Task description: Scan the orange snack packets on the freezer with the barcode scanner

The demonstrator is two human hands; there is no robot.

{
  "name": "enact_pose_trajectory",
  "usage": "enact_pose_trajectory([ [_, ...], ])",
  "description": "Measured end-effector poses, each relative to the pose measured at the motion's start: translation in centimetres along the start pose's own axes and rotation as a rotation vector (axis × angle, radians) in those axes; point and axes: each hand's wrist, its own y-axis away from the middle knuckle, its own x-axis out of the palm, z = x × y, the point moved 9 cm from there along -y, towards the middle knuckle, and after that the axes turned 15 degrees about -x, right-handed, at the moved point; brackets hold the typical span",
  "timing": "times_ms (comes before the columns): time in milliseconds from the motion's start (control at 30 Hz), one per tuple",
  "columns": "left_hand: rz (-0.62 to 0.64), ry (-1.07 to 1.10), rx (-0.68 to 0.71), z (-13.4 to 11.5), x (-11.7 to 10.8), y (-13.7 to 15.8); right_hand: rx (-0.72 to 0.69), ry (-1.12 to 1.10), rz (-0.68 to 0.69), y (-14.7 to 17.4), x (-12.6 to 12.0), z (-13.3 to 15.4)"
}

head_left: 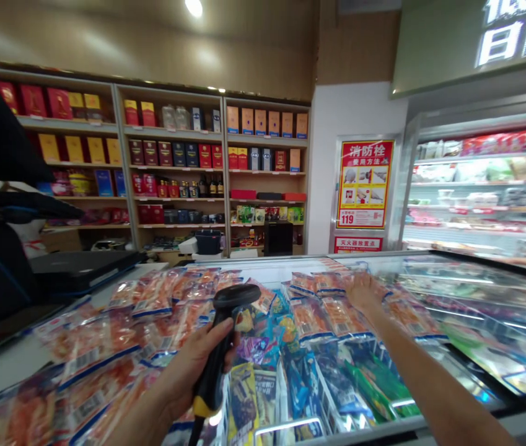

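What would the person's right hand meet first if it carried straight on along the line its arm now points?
The right hand already rests on the orange snack packets laid over the freezer. Going straight on, it would probably slide across more of these packets, then reach the freezer's glass lid. Depth is hard to judge.

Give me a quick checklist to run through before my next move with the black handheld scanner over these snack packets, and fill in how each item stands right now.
1. Grip on the black handheld barcode scanner: left hand wrapped around its handle. Ok.
2. Scanner head aimed at a packet: it points forward over the pile, exact target unclear. Cannot tell.
3. Right hand on a packet: it rests on the orange-red clear-wrapped snack packets at the far side. Ok.
4. Barcode facing up on that packet: hidden and blurred. Cannot tell.
5. Packets lying flat: they overlap in heaps on the glass-topped chest freezer. Not ok.
6. Scanner cable free: it runs out of view below. Cannot tell.
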Motion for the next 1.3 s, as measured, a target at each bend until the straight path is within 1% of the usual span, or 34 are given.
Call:
enact_pose_trajectory([
  [67, -0.004, 0.018, 0.008, -0.3, -0.8, 0.7, -0.125, -0.039, -0.041, 0.2, -0.8, 4.7],
  [167, 0.021, 0.040, 0.017, -0.6, -1.4, 1.5, -0.367, -0.141, -0.038, 1.6, -1.1, 13.3],
  [233, 0.028, 0.045, 0.013, -0.5, -1.8, 2.0, -0.425, -0.207, 0.018, 2.6, -0.3, 17.6],
  [300, 0.008, 0.032, -0.015, -0.1, -2.4, 2.5, -0.472, -0.266, 0.089, 3.3, 0.9, 20.8],
  [400, -0.051, 0.020, -0.047, 0.5, -3.6, 3.3, -0.511, -0.333, 0.177, 3.4, 2.6, 23.5],
  [500, -0.068, 0.032, -0.032, 0.5, -4.6, 3.8, -0.522, -0.376, 0.223, 2.8, 4.0, 24.6],
  [600, -0.080, 0.061, -0.012, 0.4, -5.3, 3.9, -0.510, -0.415, 0.238, 1.9, 5.2, 25.0],
  [767, -0.043, 0.053, -0.039, 0.9, -5.6, 3.4, -0.469, -0.466, 0.261, 1.0, 7.1, 25.1],
  [867, -0.058, 0.071, -0.016, 1.1, -5.9, 3.2, -0.469, -0.471, 0.282, 0.8, 8.3, 25.2],
  [967, -0.087, 0.050, -0.030, 1.5, -6.0, 3.1, -0.461, -0.466, 0.292, 0.7, 9.3, 25.0],
  [1067, -0.117, 0.053, -0.038, 1.7, -6.3, 3.0, -0.442, -0.433, 0.285, 0.8, 9.5, 24.6],
  [1200, -0.125, 0.076, -0.029, 1.6, -6.7, 2.8, -0.414, -0.372, 0.289, 1.6, 8.8, 24.2],
  [1300, -0.148, 0.071, -0.055, 1.8, -7.5, 2.8, -0.390, -0.412, 0.299, 2.4, 8.2, 24.2],
])
